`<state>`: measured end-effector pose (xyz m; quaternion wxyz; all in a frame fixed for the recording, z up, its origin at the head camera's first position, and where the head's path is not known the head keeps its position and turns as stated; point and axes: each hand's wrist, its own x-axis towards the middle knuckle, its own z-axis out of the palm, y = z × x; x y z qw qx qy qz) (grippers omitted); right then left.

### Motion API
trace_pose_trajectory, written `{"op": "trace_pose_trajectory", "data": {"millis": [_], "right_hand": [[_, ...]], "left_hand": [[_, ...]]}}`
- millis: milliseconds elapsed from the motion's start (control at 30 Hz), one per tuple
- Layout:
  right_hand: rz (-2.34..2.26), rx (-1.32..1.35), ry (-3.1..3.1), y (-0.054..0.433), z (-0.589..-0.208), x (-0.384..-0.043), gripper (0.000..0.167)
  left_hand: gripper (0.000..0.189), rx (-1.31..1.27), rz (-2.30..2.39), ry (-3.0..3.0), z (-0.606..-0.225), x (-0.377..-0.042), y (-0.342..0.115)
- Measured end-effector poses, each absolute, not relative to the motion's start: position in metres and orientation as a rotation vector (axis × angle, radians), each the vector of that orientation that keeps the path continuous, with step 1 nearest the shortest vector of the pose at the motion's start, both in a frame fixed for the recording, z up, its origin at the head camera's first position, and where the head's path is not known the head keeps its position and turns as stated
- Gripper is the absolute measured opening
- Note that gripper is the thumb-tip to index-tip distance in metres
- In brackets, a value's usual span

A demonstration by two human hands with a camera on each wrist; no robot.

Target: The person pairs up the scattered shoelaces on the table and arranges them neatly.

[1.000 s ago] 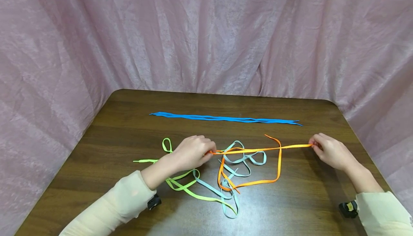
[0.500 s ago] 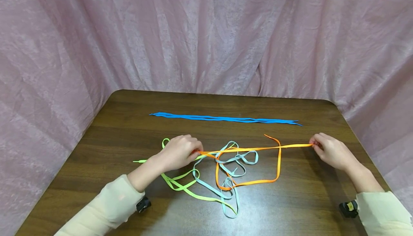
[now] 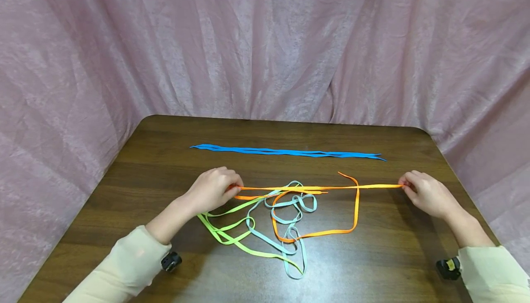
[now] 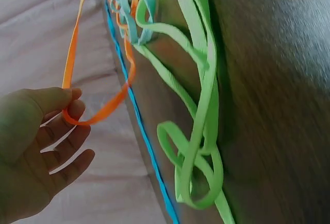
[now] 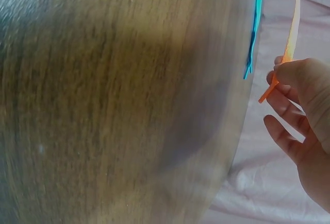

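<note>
An orange shoelace (image 3: 372, 186) stretches nearly straight between both hands in the head view. My left hand (image 3: 215, 187) pinches it between thumb and forefinger, and the lace (image 4: 100, 115) bends back in a loop there. With thumb and fingertips my right hand (image 3: 426, 194) pinches the other end; its orange tip (image 5: 264, 96) pokes out below the fingers. More of the orange lace lies in an angular loop on the table, with one end curling up at the back. Tangled around it are a light blue shoelace (image 3: 269, 240) and a lime green shoelace (image 3: 258, 252), partly behind the left hand.
Bright blue shoelaces (image 3: 285, 152) lie in a straight bundle across the back of the brown wooden table (image 3: 372, 266). Pink curtains (image 3: 265, 49) hang behind and at both sides of it.
My left hand has moved left, drawing the orange lace longer and pulling one loose end up out of the tangle. The light blue loops shifted left. The right hand stays nearly in place.
</note>
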<state>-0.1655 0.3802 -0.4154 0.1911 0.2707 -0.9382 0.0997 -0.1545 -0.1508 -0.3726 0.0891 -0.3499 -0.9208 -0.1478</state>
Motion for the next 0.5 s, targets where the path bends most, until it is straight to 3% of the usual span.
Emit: {"op": "trace_pose_trajectory", "data": {"millis": [500], "right_hand": [[0.293,0.794,-2.582,0.382,-0.416,-0.169,0.027]], "left_hand": [[0.006,-0.822,-0.468,-2.837,-0.379,-0.17,-0.198]]}}
